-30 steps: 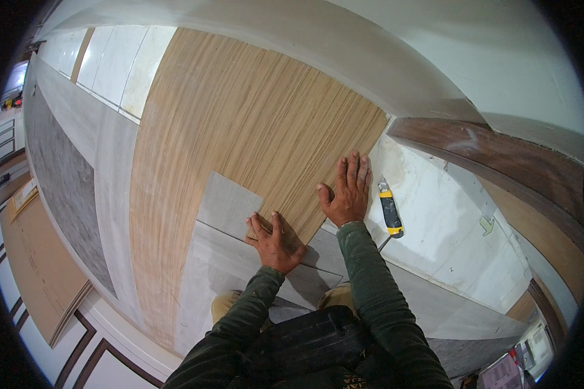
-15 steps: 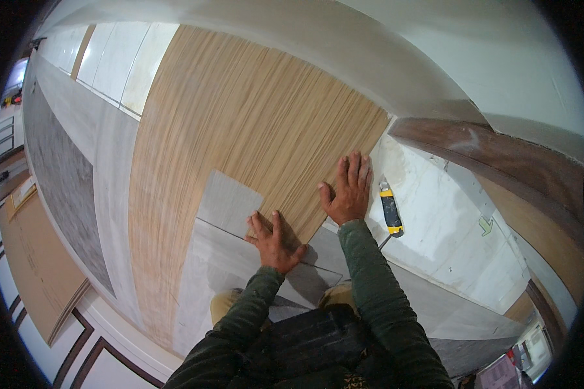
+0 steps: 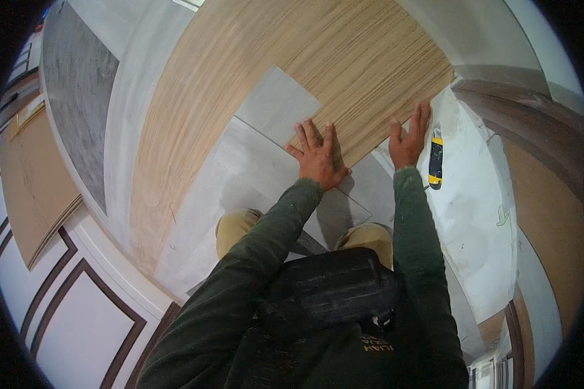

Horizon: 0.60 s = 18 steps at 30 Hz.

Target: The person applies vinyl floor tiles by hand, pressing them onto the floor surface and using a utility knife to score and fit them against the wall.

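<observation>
My left hand (image 3: 319,155) lies with fingers spread near the corner where a grey floor plank (image 3: 276,104) meets wood-grain planks (image 3: 357,68). My right hand (image 3: 409,139) is flattened along the right edge of the wood-grain planks, thumb apart from the fingers. Just right of it a yellow and black utility knife (image 3: 436,159) rests on a pale, marble-look floor (image 3: 474,246). Both forearms in green sleeves reach up from below, over my tan-clad knees and a black waist bag (image 3: 324,285).
A dark wooden door frame (image 3: 512,110) and a wall (image 3: 480,32) border the right and upper right. Dark grey planks (image 3: 78,129) run along the left. Stacked brown boards (image 3: 32,181) are beside white panels with brown trim (image 3: 78,318) at the far left.
The view has swung, so the floor and both hands appear higher and further right. My hands remain flat on the planks at much the same places, and the knife still lies beside them.
</observation>
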Each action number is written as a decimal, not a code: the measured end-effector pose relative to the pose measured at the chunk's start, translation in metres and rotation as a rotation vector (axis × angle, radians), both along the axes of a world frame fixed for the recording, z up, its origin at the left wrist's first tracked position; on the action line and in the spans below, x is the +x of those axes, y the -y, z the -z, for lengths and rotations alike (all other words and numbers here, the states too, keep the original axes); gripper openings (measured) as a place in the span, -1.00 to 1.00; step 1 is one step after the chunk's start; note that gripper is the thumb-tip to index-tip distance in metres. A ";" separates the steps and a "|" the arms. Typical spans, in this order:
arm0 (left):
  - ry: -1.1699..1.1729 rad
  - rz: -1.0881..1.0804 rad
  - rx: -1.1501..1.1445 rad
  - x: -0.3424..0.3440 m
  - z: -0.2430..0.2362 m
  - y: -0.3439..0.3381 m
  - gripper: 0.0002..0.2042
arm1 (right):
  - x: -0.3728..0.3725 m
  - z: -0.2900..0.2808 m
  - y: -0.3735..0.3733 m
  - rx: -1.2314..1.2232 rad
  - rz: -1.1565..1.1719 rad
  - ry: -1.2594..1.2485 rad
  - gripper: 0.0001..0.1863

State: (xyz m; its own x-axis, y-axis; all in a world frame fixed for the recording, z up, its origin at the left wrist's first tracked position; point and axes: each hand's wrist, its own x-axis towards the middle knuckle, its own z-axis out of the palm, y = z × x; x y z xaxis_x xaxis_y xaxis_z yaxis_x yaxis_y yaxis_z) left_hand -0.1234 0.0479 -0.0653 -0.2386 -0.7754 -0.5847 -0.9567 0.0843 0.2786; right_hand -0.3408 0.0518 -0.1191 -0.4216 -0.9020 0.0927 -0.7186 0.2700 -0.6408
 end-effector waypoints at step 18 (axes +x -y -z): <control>0.185 -0.586 -0.403 0.135 0.033 0.034 0.10 | 0.114 -0.062 -0.181 0.844 0.256 0.345 0.01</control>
State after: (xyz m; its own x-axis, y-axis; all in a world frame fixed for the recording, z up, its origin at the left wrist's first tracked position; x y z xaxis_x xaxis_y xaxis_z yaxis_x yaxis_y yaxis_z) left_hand 0.0118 0.0135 -0.0980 0.3558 -0.9089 -0.2174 -0.9047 -0.3933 0.1637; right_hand -0.2264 0.2327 -0.0575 -0.4984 -0.4904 -0.7150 -0.3807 0.8647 -0.3277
